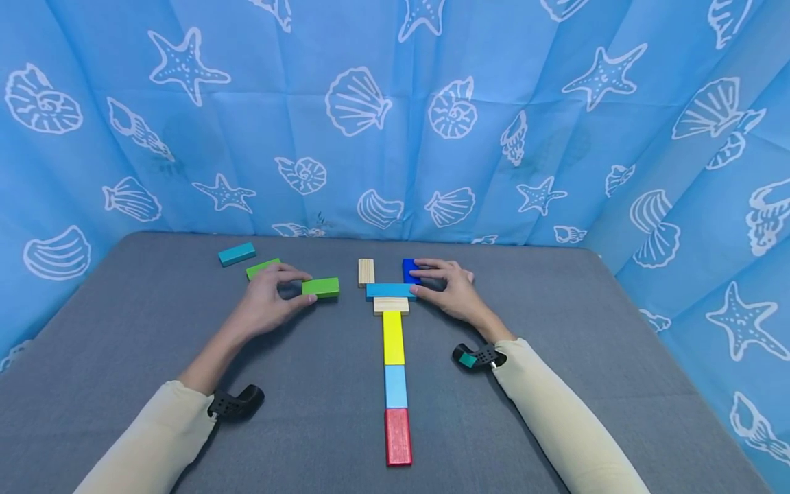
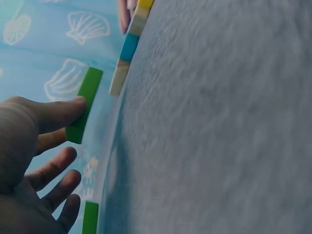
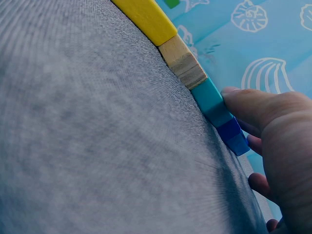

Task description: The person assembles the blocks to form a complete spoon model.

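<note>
A blue curtain (image 1: 358, 151) printed with white seashells and starfish hangs behind a gray table (image 1: 308, 425) where you work a layout of blocks. At far left, a teal block (image 1: 237, 254) lies apart, and a second green block (image 1: 262, 267) sits partly hidden behind your left hand (image 1: 271, 298). That hand pinches the lead green block (image 1: 322, 287) between thumb and fingers, its free end pointing toward the layout; it appears lifted off the cloth. Setting it down there looks like the step in hand: lower it level, square its edge by eye, and let go only once it lies flat, without nudging the plain wood block (image 1: 366, 272) to its right.

At center, a bright-blue block (image 1: 391, 292) lies crosswise above a wood crosspiece (image 1: 391, 306), with a column of yellow block (image 1: 393, 337), pale-blue block (image 1: 396, 386) and red block (image 1: 398, 437) running toward you. At right, beyond the crosswise block's end, stands the dark-blue block (image 1: 410, 270). Your right hand (image 1: 453, 288) has its fingers spread against it, thumb on the bright-blue end; how hard they press, you cannot tell. A light touch should steady both; a shove could skew the line.
</note>
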Demonstrator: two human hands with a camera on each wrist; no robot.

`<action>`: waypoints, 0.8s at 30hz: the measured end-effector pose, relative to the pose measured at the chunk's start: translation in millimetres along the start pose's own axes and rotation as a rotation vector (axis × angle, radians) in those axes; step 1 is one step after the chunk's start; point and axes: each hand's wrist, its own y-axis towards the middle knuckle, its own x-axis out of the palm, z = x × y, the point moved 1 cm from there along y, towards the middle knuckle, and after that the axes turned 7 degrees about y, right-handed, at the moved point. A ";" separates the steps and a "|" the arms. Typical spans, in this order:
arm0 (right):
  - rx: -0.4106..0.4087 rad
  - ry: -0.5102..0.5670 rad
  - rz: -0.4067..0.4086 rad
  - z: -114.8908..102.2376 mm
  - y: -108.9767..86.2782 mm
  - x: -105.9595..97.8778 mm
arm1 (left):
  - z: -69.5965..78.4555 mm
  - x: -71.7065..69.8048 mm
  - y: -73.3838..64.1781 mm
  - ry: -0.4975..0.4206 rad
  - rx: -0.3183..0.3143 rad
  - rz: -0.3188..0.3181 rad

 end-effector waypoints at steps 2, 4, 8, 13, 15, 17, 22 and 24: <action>0.001 0.003 -0.001 -0.8 0.4 -0.2 | 4.0 1.8 1.0 -0.018 0.001 0.002; 0.003 0.006 -0.001 -2.0 0.6 -0.5 | 7.8 3.9 2.5 -0.034 0.002 0.002; 0.006 0.004 -0.003 -2.4 0.4 -0.6 | 14.4 9.2 6.4 -0.057 0.003 -0.006; 0.000 0.000 -0.001 -1.4 -0.1 -0.7 | 26.9 17.5 16.1 -0.054 -0.007 -0.023; -0.002 0.002 -0.001 -1.3 -0.3 -1.0 | 32.5 21.7 21.6 -0.037 -0.014 -0.028; -0.004 0.000 -0.001 -0.4 -0.1 -1.0 | 37.9 26.4 27.4 -0.022 -0.022 -0.033; -0.003 -0.003 -0.003 0.4 0.3 -0.7 | 49.0 37.4 41.3 -0.030 -0.037 -0.053; 0.000 -0.001 -0.003 -0.2 0.3 -0.6 | 52.8 41.8 46.6 -0.036 -0.041 -0.066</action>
